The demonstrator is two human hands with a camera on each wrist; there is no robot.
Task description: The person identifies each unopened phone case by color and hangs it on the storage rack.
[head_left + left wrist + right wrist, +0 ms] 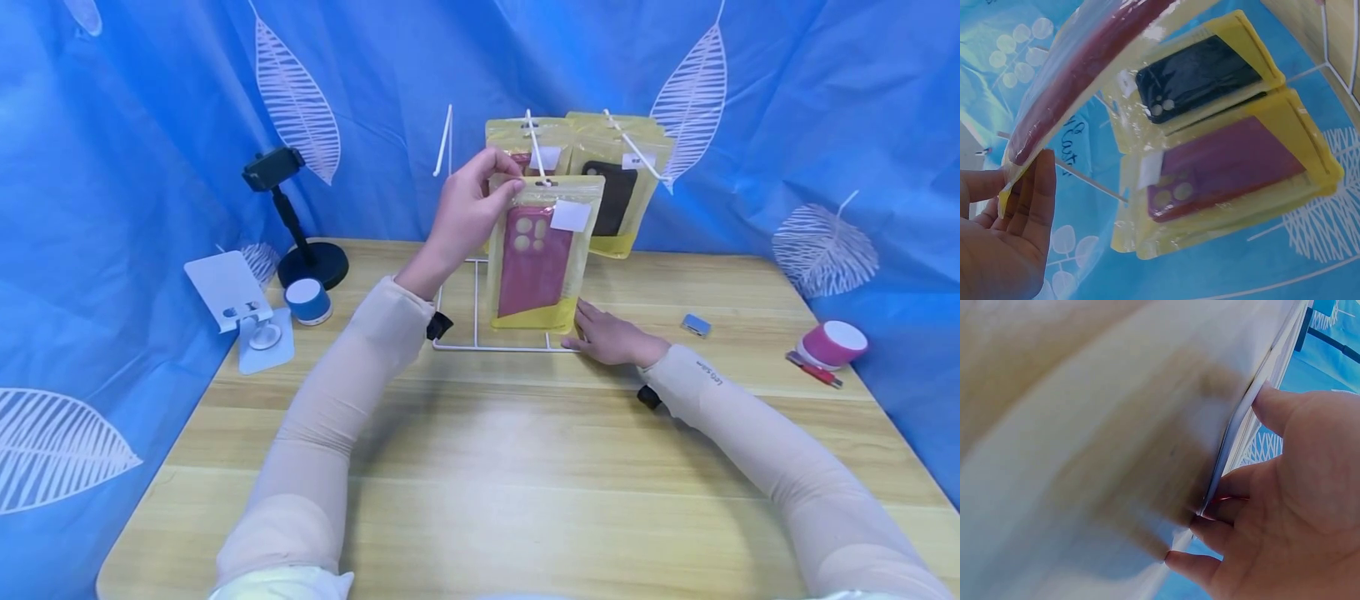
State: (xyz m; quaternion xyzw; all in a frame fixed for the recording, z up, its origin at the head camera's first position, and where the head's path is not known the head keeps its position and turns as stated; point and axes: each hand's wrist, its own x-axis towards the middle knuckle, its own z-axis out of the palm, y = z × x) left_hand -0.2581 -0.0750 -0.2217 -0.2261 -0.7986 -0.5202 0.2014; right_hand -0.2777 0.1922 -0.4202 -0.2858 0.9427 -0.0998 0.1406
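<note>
A yellow-edged pouch with a pink phone case (536,267) hangs at the tip of the white wire display rack's middle hook (536,146). My left hand (468,204) pinches the pouch's upper left corner between thumb and fingers. In the left wrist view that pouch (1079,87) appears edge-on. My right hand (611,336) holds the front right corner of the rack's base (510,348), low at the tabletop. The right wrist view shows its thumb against the white rail (1232,440) and fingertips along it.
Behind hang a pouch with a red-pink case (1229,165) and pouches with a dark case (611,196). A phone stand (315,265), folding holder (232,287) and blue speaker (307,304) stand left. A blue-grey block (696,325), pink speaker (832,346) and red item (816,370) lie right.
</note>
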